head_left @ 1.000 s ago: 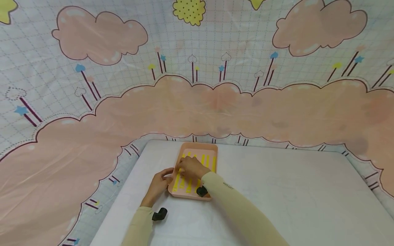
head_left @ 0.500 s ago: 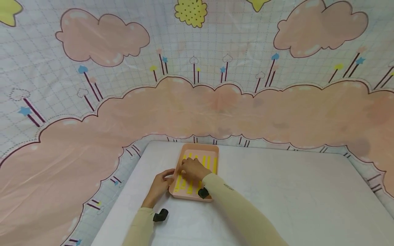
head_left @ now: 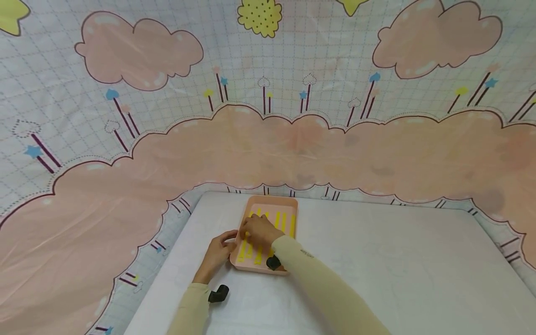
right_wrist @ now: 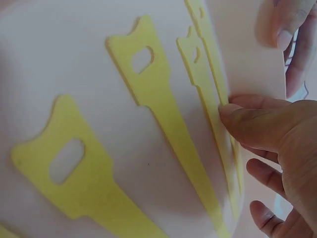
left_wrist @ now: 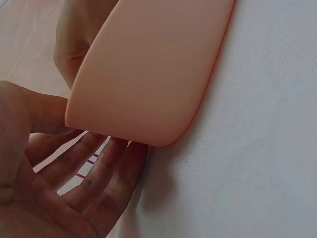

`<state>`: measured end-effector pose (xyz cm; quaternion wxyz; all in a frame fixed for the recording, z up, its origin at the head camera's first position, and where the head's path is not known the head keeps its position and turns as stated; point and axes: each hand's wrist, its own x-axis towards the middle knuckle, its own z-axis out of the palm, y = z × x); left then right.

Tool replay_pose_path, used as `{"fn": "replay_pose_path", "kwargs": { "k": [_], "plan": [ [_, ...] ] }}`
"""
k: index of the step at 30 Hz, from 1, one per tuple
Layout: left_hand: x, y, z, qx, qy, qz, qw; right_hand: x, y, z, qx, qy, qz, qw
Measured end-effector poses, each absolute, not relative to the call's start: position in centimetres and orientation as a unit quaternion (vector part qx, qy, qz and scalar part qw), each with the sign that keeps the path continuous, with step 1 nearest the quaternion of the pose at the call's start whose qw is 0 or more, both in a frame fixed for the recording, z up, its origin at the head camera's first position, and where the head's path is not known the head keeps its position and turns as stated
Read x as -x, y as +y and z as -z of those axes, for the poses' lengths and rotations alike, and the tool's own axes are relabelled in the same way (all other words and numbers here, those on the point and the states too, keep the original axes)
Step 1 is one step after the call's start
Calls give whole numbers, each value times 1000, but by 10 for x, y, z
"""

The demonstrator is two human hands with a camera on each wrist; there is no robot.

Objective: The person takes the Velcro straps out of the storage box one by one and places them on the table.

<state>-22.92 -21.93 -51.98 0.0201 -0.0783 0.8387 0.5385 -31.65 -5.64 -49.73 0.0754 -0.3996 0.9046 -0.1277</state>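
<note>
Yellow strips [right_wrist: 166,111]: flat, with slotted, notched heads and narrower tails; in the peach tray [head_left: 272,200], lower centre of the head view.
Right hand [head_left: 261,230]: thumb and forefinger pinching the outermost strip [right_wrist: 211,49].
Left hand [head_left: 219,251]: gripping the tray wall.

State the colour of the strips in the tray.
The strips are yellow, clearest in the right wrist view.

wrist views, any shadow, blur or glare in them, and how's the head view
Left wrist: left hand dim, soft shadow on the white table beside the tray; right wrist: pale and hazy, yellow strips slightly soft, no strong glare; head: fairly even light, strips too small for fine detail.
</note>
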Motion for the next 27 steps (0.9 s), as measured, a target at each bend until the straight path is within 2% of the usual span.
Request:
{"fn": "replay_pose_path", "kwargs": {
  "k": [8,27],
  "plan": [
    [230,-220,521,65,834,-547,17,317,-61,501,408,906,95,53],
    [229,-218,521,70,838,-542,11,316,-59,503,428,899,82,50]
  ]
}}
